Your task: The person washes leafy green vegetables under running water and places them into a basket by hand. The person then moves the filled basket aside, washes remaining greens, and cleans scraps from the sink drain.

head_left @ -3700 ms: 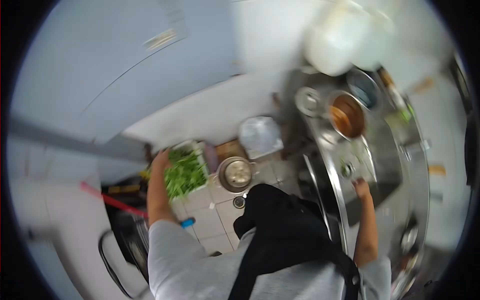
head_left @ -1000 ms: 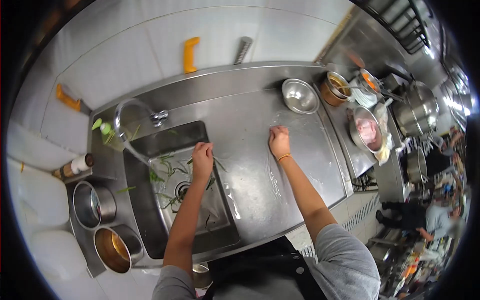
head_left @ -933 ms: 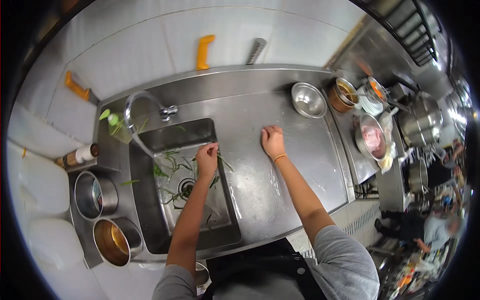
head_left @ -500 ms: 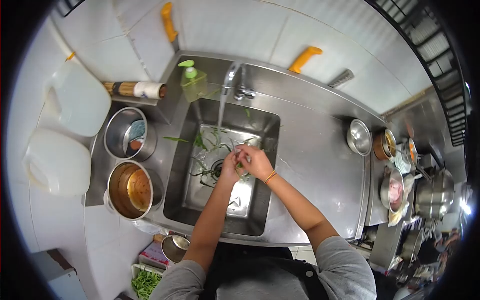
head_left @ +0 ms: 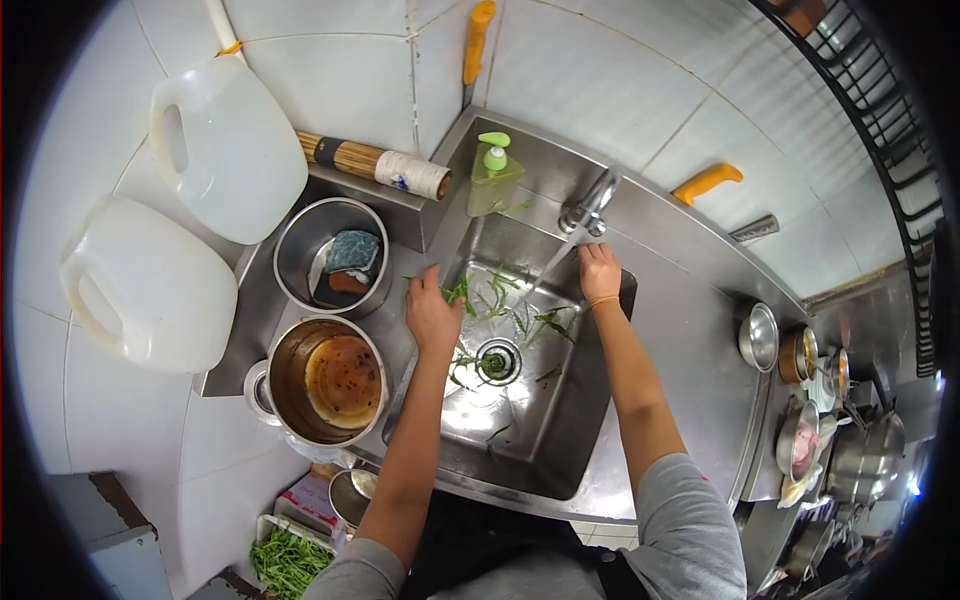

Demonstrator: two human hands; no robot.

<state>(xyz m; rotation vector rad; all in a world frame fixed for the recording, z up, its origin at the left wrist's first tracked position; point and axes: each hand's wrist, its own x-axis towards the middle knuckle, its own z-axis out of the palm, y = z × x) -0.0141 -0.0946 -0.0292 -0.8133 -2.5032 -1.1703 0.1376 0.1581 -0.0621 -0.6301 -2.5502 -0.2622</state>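
Observation:
My left hand point(head_left: 433, 308) is over the left rim of the steel sink point(head_left: 590, 425), thumb apart from its fingers. A bit of green leaf shows by its fingertips; whether they touch it is unclear. My right hand point(head_left: 600, 270) is at the sink's back right edge, just below the faucet point(head_left: 597, 200). Its fingers stretch away from me, their tips partly hidden, with no held object visible. Water point(head_left: 555, 262) runs from the faucet into the sink. Loose green leaves point(head_left: 497, 290) lie scattered over the sink floor, some at the drain point(head_left: 494, 364).
Left of the sink stand a steel pot with cloths point(head_left: 352, 258), a stained pot point(head_left: 345, 385) and two white jugs point(head_left: 165, 290). A soap bottle point(head_left: 494, 182) stands behind. Bowls point(head_left: 760, 338) sit at right. Greens point(head_left: 290, 560) fill a crate below left.
My hands were together over the sink; now they are apart, the left at the left rim, the right by the faucet. The view has shifted, and the running water slants differently.

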